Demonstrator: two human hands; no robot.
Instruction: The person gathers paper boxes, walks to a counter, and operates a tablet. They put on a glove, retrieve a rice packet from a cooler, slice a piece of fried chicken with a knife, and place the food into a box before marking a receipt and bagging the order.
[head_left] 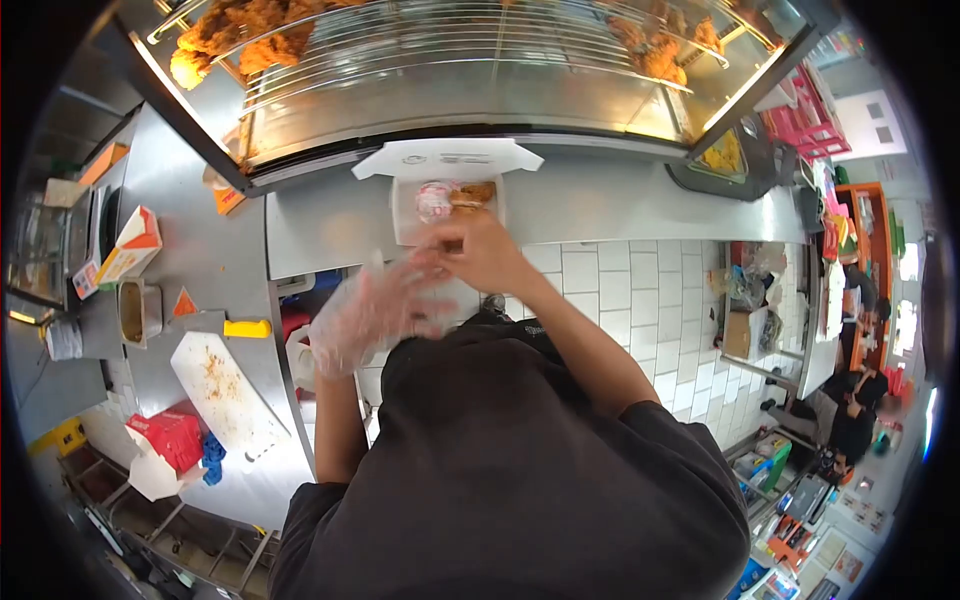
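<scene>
On the steel counter an opened white cardboard box (402,208) holds a round red-and-white wrapped item (434,200) and brown fried pieces (474,194). My left hand (375,315) wears a clear plastic glove, its fingers spread and smeared by motion, just in front of the box. My right hand (480,252) is bare. Its curled fingers meet the glove at the left hand's fingertips, seeming to pinch the plastic, and partly cover the box's near edge.
A heated display cabinet (420,140) with fried chicken (270,50) stands behind the box. At left are a metal container (138,312), a yellow-handled tool (247,328), a stained white board (225,385) and a red pack (168,440). Another person (850,420) is at far right.
</scene>
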